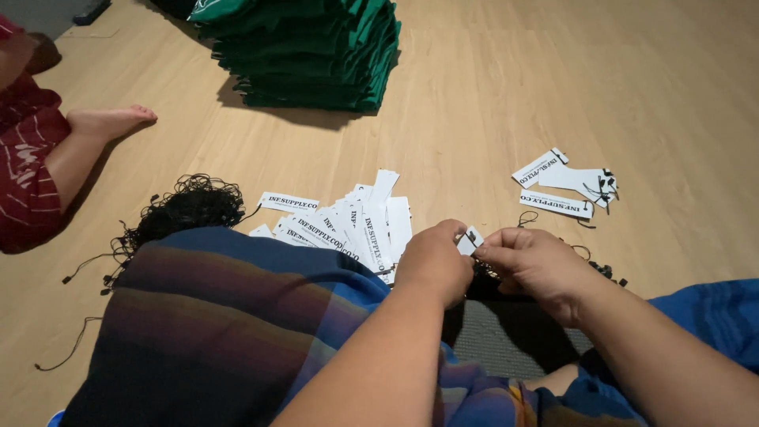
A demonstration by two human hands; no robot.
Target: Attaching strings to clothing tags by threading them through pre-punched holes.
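Both hands, left hand point(433, 261) and right hand point(531, 263), pinch one white tag point(470, 239); few strung tags point(569, 183) lie far right, a big unstrung pile point(356, 221) remains.

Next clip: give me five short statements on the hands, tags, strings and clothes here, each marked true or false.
1. Both hands pinch one small white tag between them. True: the left hand and right hand meet at the tag.
2. The stack of folded clothes is red. False: the stack is green.
3. A tangle of black strings lies left of the big tag pile. True: the strings sit left of the pile.
4. All tags are in one pile. False: a few tags lie apart on the right.
5. The work is done on a table. False: everything lies on a wooden floor.
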